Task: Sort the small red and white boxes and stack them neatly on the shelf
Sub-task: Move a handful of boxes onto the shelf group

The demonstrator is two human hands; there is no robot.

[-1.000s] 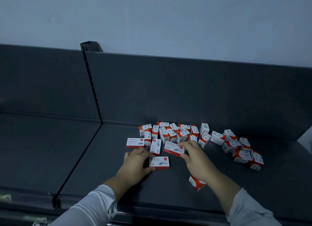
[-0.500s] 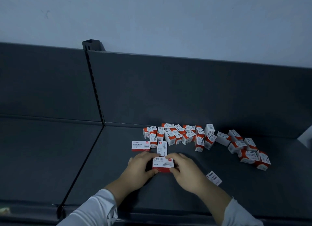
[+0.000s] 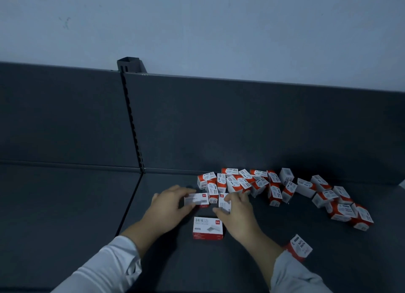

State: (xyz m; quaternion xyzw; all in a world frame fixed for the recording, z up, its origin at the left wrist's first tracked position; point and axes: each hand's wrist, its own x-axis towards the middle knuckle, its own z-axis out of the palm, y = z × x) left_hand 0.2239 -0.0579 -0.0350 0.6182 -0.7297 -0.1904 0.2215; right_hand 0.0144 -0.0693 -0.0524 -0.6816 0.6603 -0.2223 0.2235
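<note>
1. Left hand (image 3: 173, 203) grips the flat barcode box (image 3: 197, 199) by its edges, and right hand (image 3: 237, 209) pinches the narrow box (image 3: 224, 203) just beside it. Both hands are grasping, neither is free.
2. My read of why: these two look like the same flat type as the 24/6 box (image 3: 208, 227), which lies on the shelf (image 3: 65, 205) between my wrists. An edge grip should let each go down square on top.
3. The loose pile (image 3: 274, 184) of small red and white boxes lies unsorted along the back right, and a stray box (image 3: 300, 247) sits near my right sleeve.
4. Versus half a second back: both hands were round the 24/6 box, squaring it. They have since let go and reached forward — one to each box. The 24/6 box is in the same place, and the pile is untouched.
</note>
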